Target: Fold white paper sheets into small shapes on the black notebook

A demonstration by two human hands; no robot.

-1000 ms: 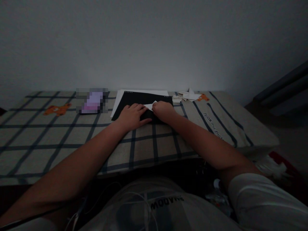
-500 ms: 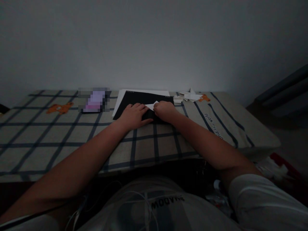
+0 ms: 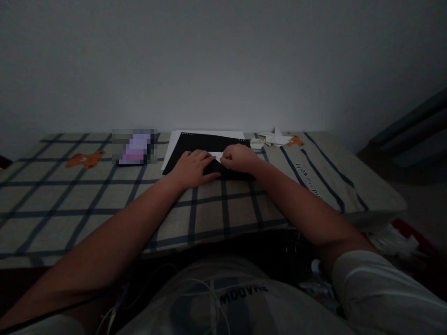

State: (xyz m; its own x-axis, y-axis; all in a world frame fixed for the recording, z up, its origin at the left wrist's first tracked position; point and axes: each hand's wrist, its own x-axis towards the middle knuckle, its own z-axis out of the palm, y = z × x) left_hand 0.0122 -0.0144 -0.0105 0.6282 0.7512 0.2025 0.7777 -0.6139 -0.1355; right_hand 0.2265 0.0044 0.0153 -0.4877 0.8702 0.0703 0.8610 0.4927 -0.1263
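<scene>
Small white paper piece point(image 3: 216, 155) lies on a flat black sheet point(image 3: 206, 141), left hand point(image 3: 193, 165) spread over its left end, right hand point(image 3: 239, 158) curled at its right, pinch unclear; steady left pressure should prevent slipping.

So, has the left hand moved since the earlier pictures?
No, no clear shift: judged against the orange bear print on the tablecloth, the left hand keeps the same place, its fingertips at the white paper.

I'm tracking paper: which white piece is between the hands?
The small paper piece on the black cover; white sheets lie beneath it, folded papers to the right.
</scene>
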